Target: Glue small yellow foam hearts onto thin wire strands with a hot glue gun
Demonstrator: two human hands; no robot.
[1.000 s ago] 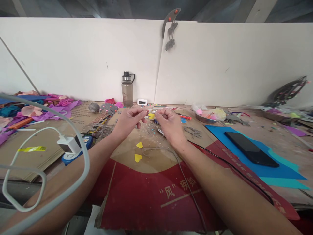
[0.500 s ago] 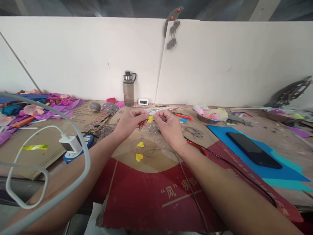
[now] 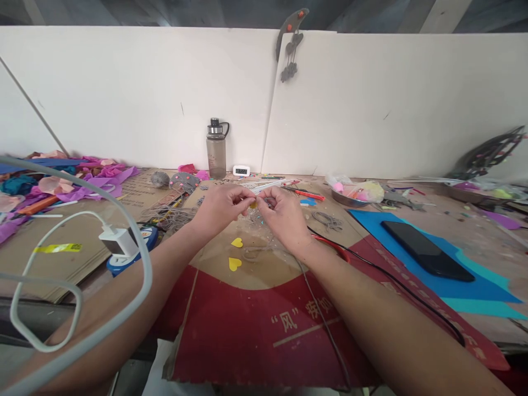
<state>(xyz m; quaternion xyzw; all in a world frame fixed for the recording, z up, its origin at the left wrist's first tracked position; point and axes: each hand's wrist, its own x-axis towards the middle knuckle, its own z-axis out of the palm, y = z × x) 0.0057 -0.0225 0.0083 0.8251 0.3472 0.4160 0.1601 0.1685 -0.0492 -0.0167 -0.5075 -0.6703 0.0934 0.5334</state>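
Observation:
My left hand (image 3: 223,208) and my right hand (image 3: 285,217) meet above the cardboard, fingertips pinched together. Between them is a small yellow piece (image 3: 253,205), mostly hidden by the fingers, so its full outline does not show. Two yellow heart cutouts lie flat on the cardboard nearer to me: an upper heart (image 3: 237,242) and a lower heart (image 3: 235,264). Under my hands the red and brown cardboard sheet (image 3: 247,324) is strewn with small scraps.
A grey bottle (image 3: 216,157) and a white digital clock (image 3: 241,171) stand at the back. A black phone (image 3: 427,250) rests on blue sheets at right. A white charger (image 3: 119,242) with a looping cable is at left. A dark cord (image 3: 388,275) crosses the cardboard.
My fingertips have drawn closer together and now cover more of the yellow piece. The two hearts on the cardboard have stayed in place.

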